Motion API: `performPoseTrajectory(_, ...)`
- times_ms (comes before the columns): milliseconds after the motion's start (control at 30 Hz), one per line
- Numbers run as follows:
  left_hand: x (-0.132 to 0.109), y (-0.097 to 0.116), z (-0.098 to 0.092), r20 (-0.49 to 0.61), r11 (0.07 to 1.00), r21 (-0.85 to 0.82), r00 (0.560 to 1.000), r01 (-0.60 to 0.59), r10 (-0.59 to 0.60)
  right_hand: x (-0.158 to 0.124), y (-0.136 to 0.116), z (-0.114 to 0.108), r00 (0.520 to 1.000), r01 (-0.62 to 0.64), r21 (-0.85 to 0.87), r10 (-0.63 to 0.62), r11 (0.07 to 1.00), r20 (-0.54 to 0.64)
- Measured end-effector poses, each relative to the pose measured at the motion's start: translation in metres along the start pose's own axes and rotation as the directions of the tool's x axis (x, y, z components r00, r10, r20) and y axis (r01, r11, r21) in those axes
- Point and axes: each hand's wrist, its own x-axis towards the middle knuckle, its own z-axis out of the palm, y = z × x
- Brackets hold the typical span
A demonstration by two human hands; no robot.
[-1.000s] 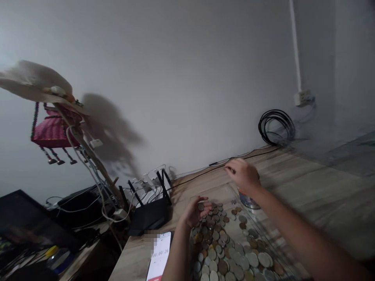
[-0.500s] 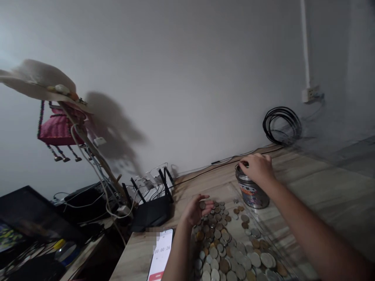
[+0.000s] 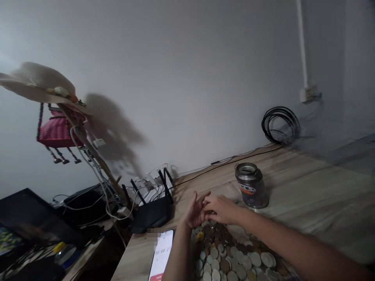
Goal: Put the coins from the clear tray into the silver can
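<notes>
My left hand (image 3: 193, 212) hovers palm-up and half cupped over the far end of a heap of mixed coins (image 3: 231, 261) on the wooden table (image 3: 307, 195). My right hand (image 3: 220, 208) has its fingertips pressed together in the left palm; what they pinch is hidden. A metal coin tin (image 3: 251, 185) with a slotted lid stands upright just beyond and to the right of both hands, untouched.
A phone (image 3: 160, 259) showing a running timer lies left of my left forearm. A black router (image 3: 152, 212) with antennas and tangled cables sits at the table's left end. A coiled black cable (image 3: 279, 125) leans at the wall; a hat (image 3: 38, 82) and pink bag (image 3: 57, 130) hang on the left.
My right hand left the top of the coin tin and came back down and left to my left palm. The left hand stayed nearly still.
</notes>
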Motion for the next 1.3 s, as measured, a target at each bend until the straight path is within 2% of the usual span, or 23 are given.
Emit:
performPoseTrajectory(100,0.000,-0.001,0.001,0.050,1.000,0.010,0.999,0.004,-0.004,0.002,0.000,0.006,1.000,-0.020,-0.020,0.020,1.000,0.016)
performPoseTrajectory(200,0.002,-0.001,0.002,0.071,0.998,0.045,0.996,0.044,-0.047,0.003,-0.001,-0.004,0.999,-0.033,-0.116,0.034,0.993,-0.001)
performPoseTrajectory(267,0.004,-0.001,0.000,0.049,0.996,0.080,0.998,0.046,-0.050,0.002,0.001,-0.019,0.993,-0.098,-0.215,0.081,0.972,-0.085)
performPoseTrajectory(333,0.006,-0.001,-0.003,-0.006,0.992,0.123,1.000,0.014,-0.013,-0.003,0.008,-0.039,0.961,-0.215,-0.297,0.148,0.930,-0.232)
performPoseTrajectory(400,0.008,-0.003,-0.007,-0.082,0.983,0.185,0.996,-0.011,0.026,-0.011,0.021,-0.062,0.894,-0.361,-0.331,0.222,0.872,-0.390)
performPoseTrajectory(500,0.010,-0.005,-0.013,-0.194,0.954,0.301,0.978,-0.011,0.072,-0.025,0.047,-0.090,0.745,-0.602,-0.305,0.381,0.738,-0.548)
performPoseTrajectory(567,0.011,-0.006,-0.016,-0.239,0.931,0.364,0.965,-0.017,0.111,-0.033,0.064,-0.099,0.652,-0.723,-0.252,0.515,0.643,-0.557)
performPoseTrajectory(633,0.011,-0.007,-0.016,-0.267,0.915,0.402,0.952,-0.032,0.151,-0.038,0.077,-0.102,0.612,-0.769,-0.191,0.615,0.610,-0.497)
performPoseTrajectory(733,0.011,-0.007,-0.013,-0.294,0.906,0.420,0.939,-0.043,0.181,-0.040,0.088,-0.098,0.614,-0.768,-0.121,0.669,0.630,-0.419)
performPoseTrajectory(867,0.011,-0.007,-0.011,-0.310,0.912,0.404,0.929,-0.063,0.201,-0.041,0.088,-0.096,0.612,-0.768,-0.141,0.651,0.625,-0.448)
performPoseTrajectory(967,0.012,-0.006,-0.013,-0.355,0.920,0.380,0.903,-0.098,0.243,-0.036,0.077,-0.097,0.629,-0.715,-0.147,0.537,0.683,-0.562)
performPoseTrajectory(1033,0.013,-0.004,-0.016,-0.419,0.920,0.365,0.858,-0.141,0.298,-0.028,0.064,-0.092,0.636,-0.637,-0.103,0.444,0.764,-0.631)
performPoseTrajectory(1067,0.013,-0.003,-0.017,-0.456,0.919,0.358,0.828,-0.165,0.326,-0.023,0.057,-0.086,0.657,-0.583,-0.070,0.418,0.810,-0.628)
performPoseTrajectory(1133,0.013,-0.001,-0.020,-0.524,0.916,0.346,0.769,-0.201,0.367,-0.012,0.042,-0.066,0.758,-0.469,0.005,0.406,0.883,-0.511)
performPoseTrajectory(1200,0.012,0.001,-0.021,-0.563,0.915,0.344,0.733,-0.212,0.381,-0.003,0.031,-0.037,0.875,-0.391,0.060,0.392,0.918,-0.285)
performPoseTrajectory(1233,0.011,0.001,-0.021,-0.567,0.913,0.349,0.728,-0.212,0.386,-0.001,0.026,-0.022,0.912,-0.367,0.069,0.374,0.928,-0.167)
performPoseTrajectory(1300,0.011,0.001,-0.020,-0.560,0.903,0.374,0.725,-0.211,0.401,0.000,0.022,0.006,0.944,-0.329,0.083,0.326,0.941,0.047)
